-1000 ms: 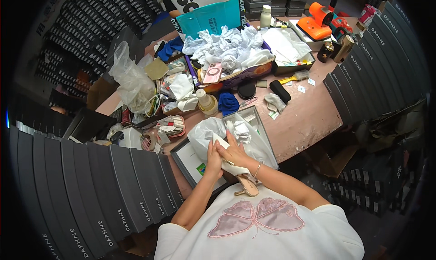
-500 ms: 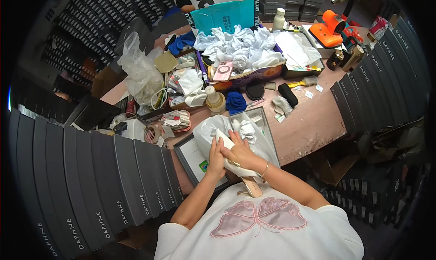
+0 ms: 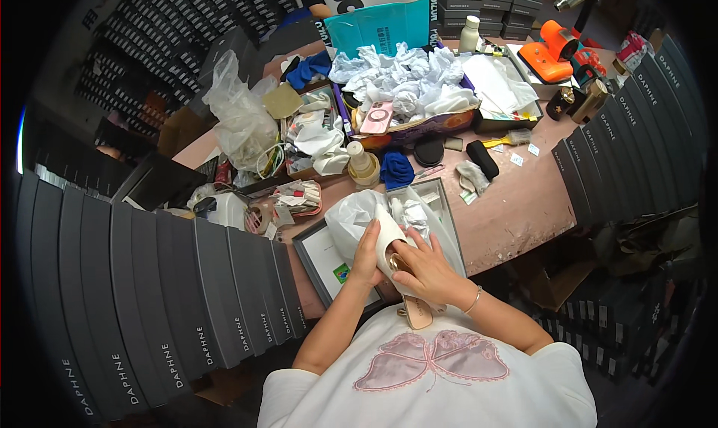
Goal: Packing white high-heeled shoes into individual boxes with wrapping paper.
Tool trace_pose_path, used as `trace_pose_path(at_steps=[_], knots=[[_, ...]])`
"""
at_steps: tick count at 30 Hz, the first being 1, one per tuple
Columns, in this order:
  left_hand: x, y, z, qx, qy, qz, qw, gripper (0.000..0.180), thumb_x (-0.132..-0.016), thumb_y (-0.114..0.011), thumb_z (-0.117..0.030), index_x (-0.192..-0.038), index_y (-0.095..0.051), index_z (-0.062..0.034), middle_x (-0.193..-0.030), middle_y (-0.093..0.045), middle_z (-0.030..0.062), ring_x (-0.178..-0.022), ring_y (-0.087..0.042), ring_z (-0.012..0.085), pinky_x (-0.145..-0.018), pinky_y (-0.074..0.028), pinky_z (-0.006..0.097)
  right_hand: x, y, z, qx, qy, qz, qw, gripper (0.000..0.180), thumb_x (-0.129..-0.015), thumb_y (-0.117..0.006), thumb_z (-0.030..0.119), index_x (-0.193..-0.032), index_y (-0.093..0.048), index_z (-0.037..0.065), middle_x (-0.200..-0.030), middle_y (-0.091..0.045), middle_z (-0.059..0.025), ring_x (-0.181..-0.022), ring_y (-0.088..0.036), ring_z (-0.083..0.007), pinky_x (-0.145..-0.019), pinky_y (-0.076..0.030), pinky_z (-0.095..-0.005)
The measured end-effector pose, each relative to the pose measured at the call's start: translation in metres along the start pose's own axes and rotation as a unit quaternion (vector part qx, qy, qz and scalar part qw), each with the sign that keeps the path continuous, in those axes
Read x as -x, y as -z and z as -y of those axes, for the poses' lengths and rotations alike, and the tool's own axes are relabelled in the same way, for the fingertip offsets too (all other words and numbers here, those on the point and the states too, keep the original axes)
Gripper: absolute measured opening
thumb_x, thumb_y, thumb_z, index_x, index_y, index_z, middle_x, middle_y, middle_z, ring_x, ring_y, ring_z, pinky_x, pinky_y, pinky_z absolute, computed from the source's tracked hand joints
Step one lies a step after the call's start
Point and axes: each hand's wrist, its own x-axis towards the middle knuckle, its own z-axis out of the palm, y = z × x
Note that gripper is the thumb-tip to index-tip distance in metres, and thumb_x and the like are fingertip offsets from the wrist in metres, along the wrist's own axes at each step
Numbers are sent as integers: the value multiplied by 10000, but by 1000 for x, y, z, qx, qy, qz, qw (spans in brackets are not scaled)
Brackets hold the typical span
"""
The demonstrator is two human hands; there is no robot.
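A white slip-on shoe with a beige insole (image 3: 419, 313) lies between my hands, toe pointing away from me and heel end close to my shirt. Against its left side my left hand (image 3: 366, 254) is wrapped, supporting the toe part. My right hand (image 3: 428, 271) lies over the right side, its fingertips at the shoe's opening beside a gold-coloured ornament; the tips are partly hidden. Under and beyond the shoe are a white plastic bag (image 3: 345, 222) and an open grey shoebox (image 3: 455, 242) with crumpled white paper (image 3: 411, 215). A grey box lid (image 3: 315, 257) is at the left.
Stacked dark shoeboxes rise at left (image 3: 176, 301) and right (image 3: 636, 133). Farther back stand a carton of crumpled paper (image 3: 404, 73), a pump bottle (image 3: 363, 166), a blue cloth (image 3: 396, 169), a black case (image 3: 482, 159), a yellow-handled brush (image 3: 508, 139) and an orange device (image 3: 550, 54).
My right hand has slid back from the toe part to the shoe's opening. The shoe has turned so that its opening shows, and my left hand stays on its side.
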Motion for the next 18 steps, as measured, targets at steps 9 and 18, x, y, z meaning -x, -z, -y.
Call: trace_pose_path(at_steps=[9,18], knots=[[3,8,3,-46,-15,-40,998,510,-976,-403,-475,-1294,-399,-76,-1112,-566,155,-1007,-599,252,-857,-528,398,-4,-11,14,-8,68,-36,997,640,-891,-494,535,-1195,-495,-28,-1110,-540,-216,-1113,-459,-384,-1049,-201,-583],[-11,56,-3,-86,-65,-49,993,534,-1007,-395,-374,-1455,-284,-106,-1352,-439,102,-1172,-490,258,-965,-422,375,-62,-74,5,-14,60,-121,991,820,-917,-380,602,-1028,-524,-197,-963,-527,-307,-1026,-479,-432,-1052,-174,-602]])
